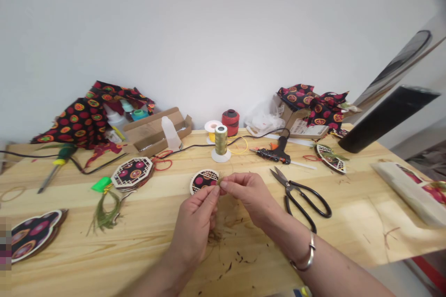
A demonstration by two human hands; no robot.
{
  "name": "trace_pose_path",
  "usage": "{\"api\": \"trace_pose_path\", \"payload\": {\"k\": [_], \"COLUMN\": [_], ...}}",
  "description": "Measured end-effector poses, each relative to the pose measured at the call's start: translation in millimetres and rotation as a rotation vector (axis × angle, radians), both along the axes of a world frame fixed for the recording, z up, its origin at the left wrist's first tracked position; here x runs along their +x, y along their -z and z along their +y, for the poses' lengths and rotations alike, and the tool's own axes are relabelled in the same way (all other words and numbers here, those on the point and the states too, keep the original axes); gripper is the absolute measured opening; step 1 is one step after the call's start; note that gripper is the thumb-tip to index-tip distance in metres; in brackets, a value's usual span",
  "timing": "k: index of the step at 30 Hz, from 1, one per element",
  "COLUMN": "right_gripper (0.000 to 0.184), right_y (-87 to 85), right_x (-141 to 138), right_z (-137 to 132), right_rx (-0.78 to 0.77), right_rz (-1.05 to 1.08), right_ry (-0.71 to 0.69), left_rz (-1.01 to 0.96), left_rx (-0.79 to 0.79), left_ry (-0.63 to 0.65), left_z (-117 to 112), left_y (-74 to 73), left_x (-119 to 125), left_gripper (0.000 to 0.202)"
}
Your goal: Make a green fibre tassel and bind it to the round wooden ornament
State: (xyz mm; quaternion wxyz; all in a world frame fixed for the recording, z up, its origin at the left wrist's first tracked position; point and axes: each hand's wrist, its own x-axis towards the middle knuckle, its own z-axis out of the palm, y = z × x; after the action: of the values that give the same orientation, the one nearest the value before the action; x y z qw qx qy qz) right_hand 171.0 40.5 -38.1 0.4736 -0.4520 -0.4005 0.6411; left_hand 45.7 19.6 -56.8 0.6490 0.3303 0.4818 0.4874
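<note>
Left hand (197, 222) and right hand (249, 197) pinch a fibre tuft (220, 177) between narrowed fingers; round ornament (202, 181) just beyond.

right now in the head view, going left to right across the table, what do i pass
screwdriver → octagonal ornament → left hand → thin strands pinched by both hands → right hand → scissors → black roll

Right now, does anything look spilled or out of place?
Yes: dark fibre scraps lie scattered on the table under the left hand and right hand, which pinch a fibre tuft; the scissors lie open.
</note>
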Motion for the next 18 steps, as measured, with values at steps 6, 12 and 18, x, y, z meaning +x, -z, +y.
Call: {"api": "trace_pose_path", "payload": {"k": [6,12,18], "right_gripper": [0.016,0.015,0.017], "right_y": [-0.4,-1.8,-0.1], "right_x": [0.0,1.4,-0.3], "right_z": [-0.3,-0.7,-0.1], "right_rx": [-0.014,-0.005,-0.025], "right_rz": [0.002,-0.018,0.023], "right_ry": [0.006,0.002,-0.01], "left_rz": [-0.012,-0.009,-0.013], "left_rx": [-0.007,-0.008,-0.01], "left_ry": [-0.012,-0.021,-0.025], "left_z": [-0.1,-0.7,0.4], "left_y": [-0.9,-0.8,-1.8], "left_x": [0.4,0.9,1.5], "left_gripper": [0.022,0.022,0.022]}}
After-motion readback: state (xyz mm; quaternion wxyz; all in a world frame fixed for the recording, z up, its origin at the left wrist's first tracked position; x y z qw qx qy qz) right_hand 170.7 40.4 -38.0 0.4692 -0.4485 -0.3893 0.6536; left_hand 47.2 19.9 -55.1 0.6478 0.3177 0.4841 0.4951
